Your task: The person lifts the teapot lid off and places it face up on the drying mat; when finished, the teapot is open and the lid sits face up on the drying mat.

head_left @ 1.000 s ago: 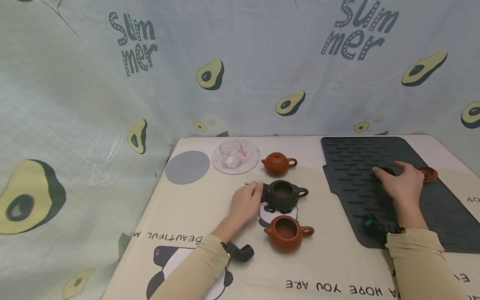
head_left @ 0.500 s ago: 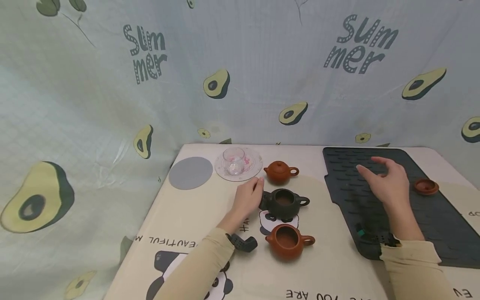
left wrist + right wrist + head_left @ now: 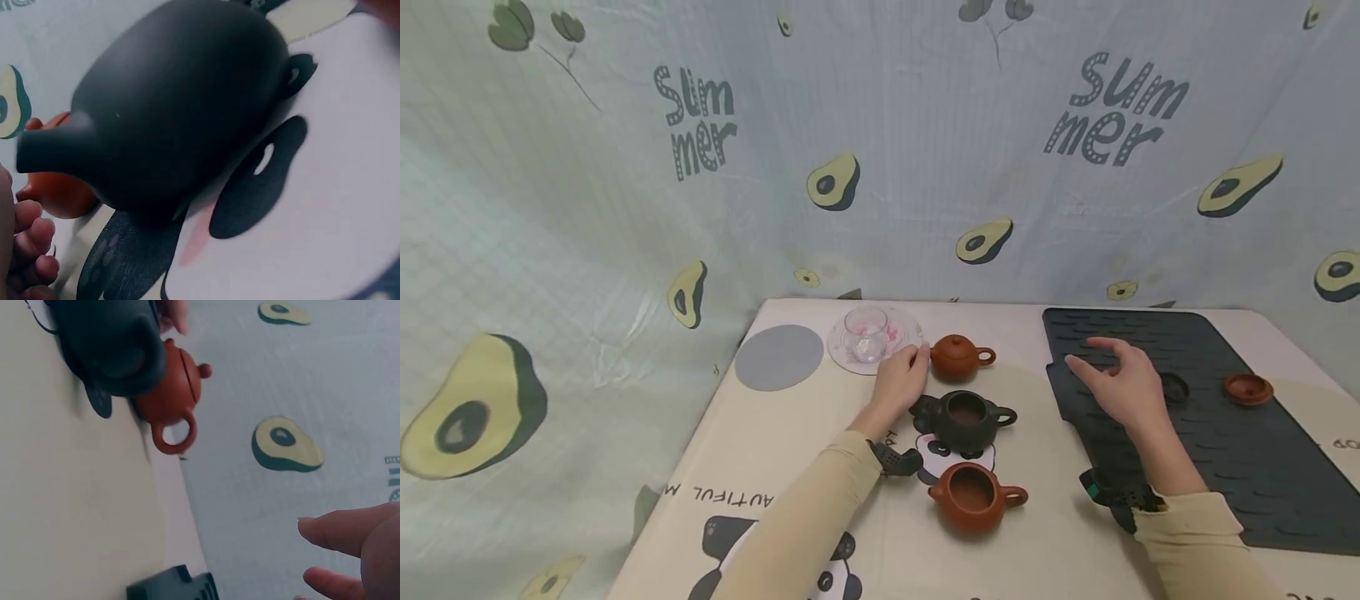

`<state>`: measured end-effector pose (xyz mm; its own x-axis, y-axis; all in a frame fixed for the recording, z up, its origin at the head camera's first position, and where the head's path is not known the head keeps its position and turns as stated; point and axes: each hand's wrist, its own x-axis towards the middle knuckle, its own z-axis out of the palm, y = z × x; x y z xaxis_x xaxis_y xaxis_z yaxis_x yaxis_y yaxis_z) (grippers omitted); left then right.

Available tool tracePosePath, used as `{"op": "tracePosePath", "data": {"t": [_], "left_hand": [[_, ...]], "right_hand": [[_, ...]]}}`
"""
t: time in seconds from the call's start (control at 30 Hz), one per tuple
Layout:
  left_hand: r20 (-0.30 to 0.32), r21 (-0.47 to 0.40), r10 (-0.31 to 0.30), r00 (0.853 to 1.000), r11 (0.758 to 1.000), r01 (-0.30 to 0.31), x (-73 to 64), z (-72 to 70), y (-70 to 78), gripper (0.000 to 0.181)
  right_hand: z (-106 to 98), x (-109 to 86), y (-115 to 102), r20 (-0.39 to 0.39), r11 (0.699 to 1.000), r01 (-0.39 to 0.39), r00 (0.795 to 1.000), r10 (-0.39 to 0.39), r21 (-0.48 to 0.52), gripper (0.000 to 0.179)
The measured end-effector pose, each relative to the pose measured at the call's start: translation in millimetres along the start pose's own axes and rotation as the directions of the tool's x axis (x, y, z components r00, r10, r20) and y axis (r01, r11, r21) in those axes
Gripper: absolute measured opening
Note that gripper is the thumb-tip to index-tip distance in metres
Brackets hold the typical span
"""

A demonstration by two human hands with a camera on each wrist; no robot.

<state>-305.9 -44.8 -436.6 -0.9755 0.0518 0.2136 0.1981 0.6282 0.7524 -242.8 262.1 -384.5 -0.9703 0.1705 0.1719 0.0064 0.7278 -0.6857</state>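
Observation:
My left hand (image 3: pixel 901 381), fingers loosely bent, has its fingertips right at the spout of the lidded red-brown teapot (image 3: pixel 953 360). In the left wrist view, curled fingertips (image 3: pixel 39 237) show just below that spout. A black teapot (image 3: pixel 967 423) without a lid stands nearer, its spout close to my left wrist. Closest to me is a lidless red-brown teapot (image 3: pixel 972 500). My right hand (image 3: pixel 1126 385) hovers over the left part of a dark ridged mat (image 3: pixel 1240 475), thumb and index finger apart and nothing between them. On the mat lie a black lid (image 3: pixel 1174 388) and a red-brown lid (image 3: pixel 1248 389).
Left of the lidded teapot, a clear glass cup (image 3: pixel 866 333) stands on a patterned round plate (image 3: pixel 844 357). Beside the plate lies a flat grey disc (image 3: pixel 779 358). A curtain printed with avocados (image 3: pixel 833 181) hangs behind the table.
My left hand has moved from the black teapot's spout back to the lidded teapot's spout. The right hand has left the black lid on the mat and shifted left, fingers apart.

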Motion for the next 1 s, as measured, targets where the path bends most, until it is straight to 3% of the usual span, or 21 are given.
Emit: {"op": "tracePosePath", "data": {"t": [0.17,0.43,0.73,1.0], "left_hand": [[-0.003,0.123,-0.007,1.0,0.992,0.007,9.2,10.1,-2.7,0.043],[-0.061,0.26,0.127,0.99,0.96,-0.107,11.8,21.7,-14.8,0.041],[-0.107,0.275,0.199,0.974,0.948,-0.163,7.3,21.9,-17.9,0.04],[-0.13,0.275,0.21,0.969,0.947,-0.168,7.0,25.6,-18.7,0.04]], "right_hand": [[11,-3.2,-8,0.032,0.998,0.056,0.998,-0.056,0.0,0.065],[32,0.8,-18,0.126,0.993,0.118,0.985,-0.115,-0.012,0.06],[55,34.9,-31,0.248,0.977,0.211,0.949,-0.195,-0.039,0.053],[83,44.1,-62,0.239,0.955,0.29,0.933,-0.268,-0.065,0.049]]}}
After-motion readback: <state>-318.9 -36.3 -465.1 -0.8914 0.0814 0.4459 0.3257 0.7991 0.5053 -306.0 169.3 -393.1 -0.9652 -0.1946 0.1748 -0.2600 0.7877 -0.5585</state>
